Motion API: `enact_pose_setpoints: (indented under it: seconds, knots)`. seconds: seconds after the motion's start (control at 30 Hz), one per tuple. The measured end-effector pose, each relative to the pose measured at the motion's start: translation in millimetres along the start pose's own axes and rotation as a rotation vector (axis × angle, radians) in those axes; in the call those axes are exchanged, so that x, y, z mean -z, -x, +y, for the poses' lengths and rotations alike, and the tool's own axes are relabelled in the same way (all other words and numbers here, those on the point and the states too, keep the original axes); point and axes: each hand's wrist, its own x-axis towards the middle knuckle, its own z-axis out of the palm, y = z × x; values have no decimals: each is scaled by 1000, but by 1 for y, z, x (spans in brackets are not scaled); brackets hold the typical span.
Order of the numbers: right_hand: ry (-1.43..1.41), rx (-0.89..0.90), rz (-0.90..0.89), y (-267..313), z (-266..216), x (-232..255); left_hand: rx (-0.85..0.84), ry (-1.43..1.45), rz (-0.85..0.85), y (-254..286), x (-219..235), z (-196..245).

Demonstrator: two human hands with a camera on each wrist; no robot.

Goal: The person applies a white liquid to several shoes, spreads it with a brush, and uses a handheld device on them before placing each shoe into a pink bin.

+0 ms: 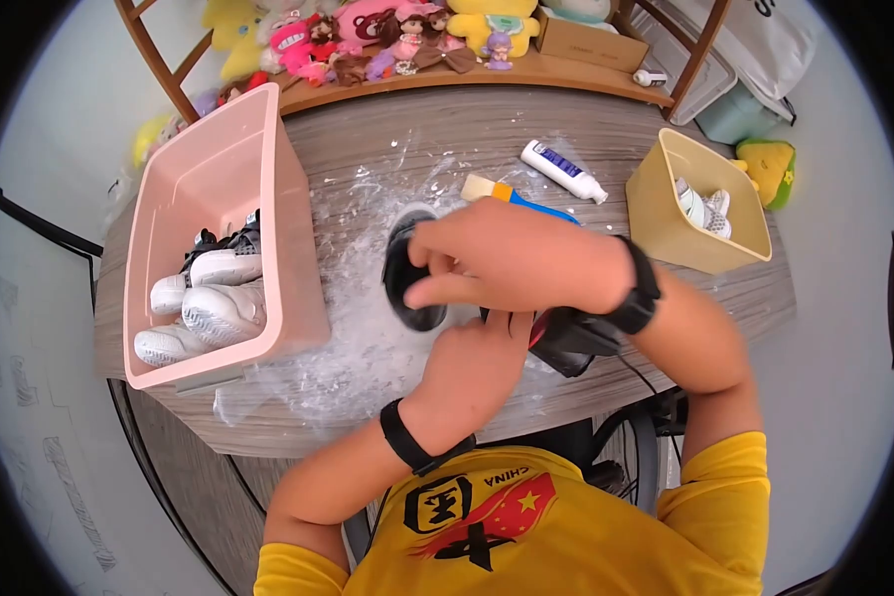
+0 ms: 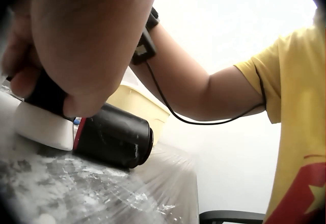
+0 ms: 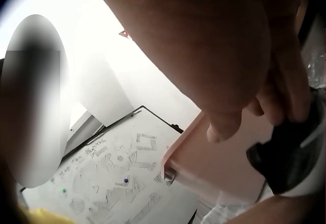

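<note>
A black shoe (image 1: 403, 278) with a white sole (image 2: 43, 127) is on the table in front of the person. My left hand (image 1: 475, 375) grips its black upper, thumb on one side and fingers on the other in the left wrist view. Over the shoe, my right hand (image 1: 526, 256) has its fingers bent, with fingertips on the black upper (image 3: 290, 155). Much of the shoe is hidden behind the right hand. Beside the hands lies a black cylinder-shaped device (image 2: 114, 135) with a red ring; the right forearm partly covers it in the head view.
White powder smears the plastic-covered tabletop (image 1: 353, 363). A pink bin (image 1: 298, 238) with several shoes stands left, a yellow bin (image 1: 675, 233) with white shoes right. A blue-handled brush (image 1: 492, 189) and a white bottle (image 1: 563, 171) lie behind the hands. Dolls fill a wooden shelf (image 1: 487, 84).
</note>
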Motion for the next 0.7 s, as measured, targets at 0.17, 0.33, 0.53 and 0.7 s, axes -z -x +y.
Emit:
enact_pose_setpoints:
  seconds: [0.17,0.33,0.53,0.7]
  knots:
    - [-60,-49,114,66,-5,27,0,-40,39,3,6,-27]
    - [68,-49,147,112,7,-14,115,-62,26,7,17,-58]
    - [33,-156,140,124,36,-53,161,-123,-19,7,30,-81]
    - [36,-230,235,126,58,-41,68,-73,165,2,37,-77]
